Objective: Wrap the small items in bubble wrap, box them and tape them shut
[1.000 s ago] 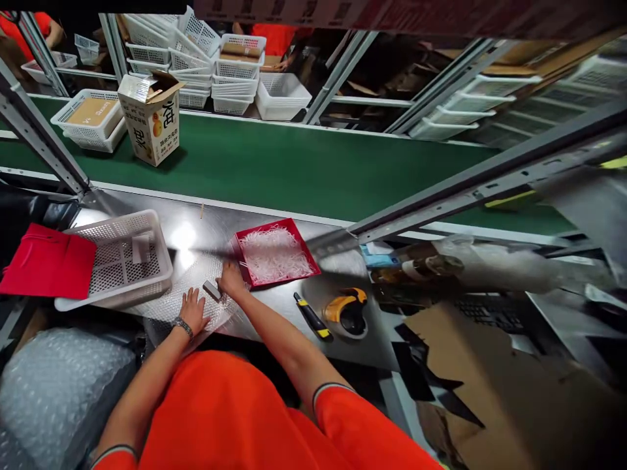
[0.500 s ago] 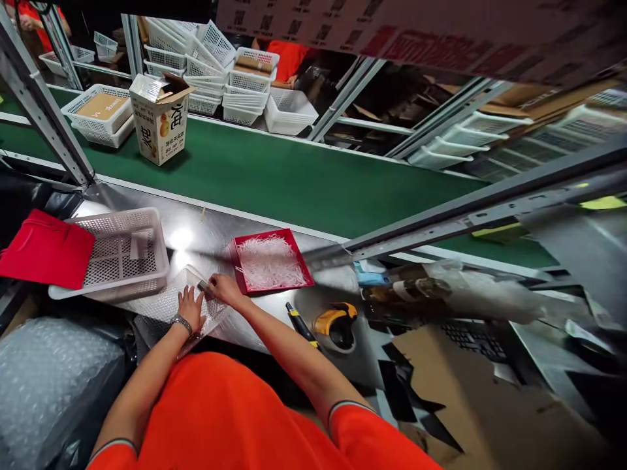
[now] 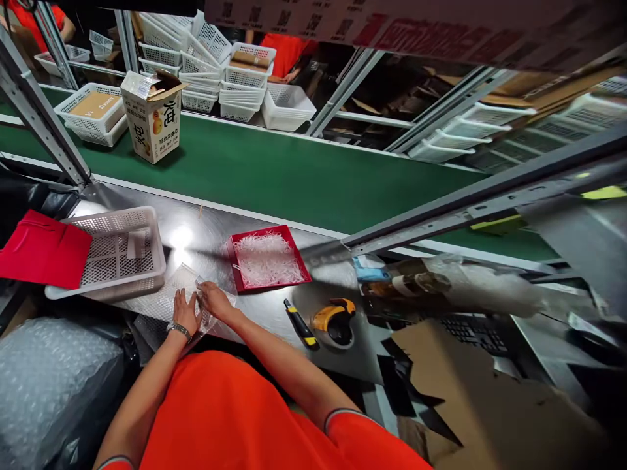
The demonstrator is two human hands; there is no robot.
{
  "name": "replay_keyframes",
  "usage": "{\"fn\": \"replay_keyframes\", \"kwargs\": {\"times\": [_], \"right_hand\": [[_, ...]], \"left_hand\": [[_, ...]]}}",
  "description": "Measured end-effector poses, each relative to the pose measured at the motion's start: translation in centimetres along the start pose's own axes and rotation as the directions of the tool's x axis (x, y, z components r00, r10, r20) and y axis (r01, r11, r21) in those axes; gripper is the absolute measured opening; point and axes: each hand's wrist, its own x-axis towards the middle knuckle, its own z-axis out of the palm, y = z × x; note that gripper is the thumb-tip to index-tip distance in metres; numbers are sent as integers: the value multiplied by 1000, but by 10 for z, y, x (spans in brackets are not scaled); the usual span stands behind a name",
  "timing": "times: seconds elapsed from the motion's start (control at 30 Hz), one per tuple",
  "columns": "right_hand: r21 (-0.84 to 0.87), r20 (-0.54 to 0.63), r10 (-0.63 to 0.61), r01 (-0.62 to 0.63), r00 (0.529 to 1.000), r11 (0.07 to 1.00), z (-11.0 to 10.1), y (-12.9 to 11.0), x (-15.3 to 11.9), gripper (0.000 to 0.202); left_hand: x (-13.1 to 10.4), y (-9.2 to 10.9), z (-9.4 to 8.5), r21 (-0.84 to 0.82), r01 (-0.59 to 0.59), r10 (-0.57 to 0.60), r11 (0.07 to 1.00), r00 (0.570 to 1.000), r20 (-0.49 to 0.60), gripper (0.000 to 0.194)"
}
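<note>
A sheet of clear bubble wrap lies on the metal table in front of me. My left hand rests on it with the fingers stretched out. Close beside it, my right hand has its fingers pinched at the wrap's edge, where a small greyish piece shows at the fingertips, too small to name. To the right of my hands sits a red box filled with white shredded paper.
A white basket with a red bag over its side stands left. A utility knife and a yellow-black tape dispenser lie right. Beyond runs a green conveyor carrying a printed carton. A bubble-wrapped bundle is lower left.
My right hand has shifted slightly left, closer to my left hand. The small dark grey piece at its fingertips, plain before, is now mostly covered. My left hand stays on the wrap.
</note>
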Motion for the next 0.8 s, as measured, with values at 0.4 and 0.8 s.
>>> {"fn": "replay_keyframes", "kwargs": {"times": [0.4,0.8], "right_hand": [[-184,-23,129,-131,991,974,-11,22,-9,42],[-173,97,46,-29,994,984,16,-12,-8,34]], "left_hand": [[19,45,-37,207,82,-118,975,978,172,81],[12,21,-32,-223,34,-35,974,999,-1,45]]}}
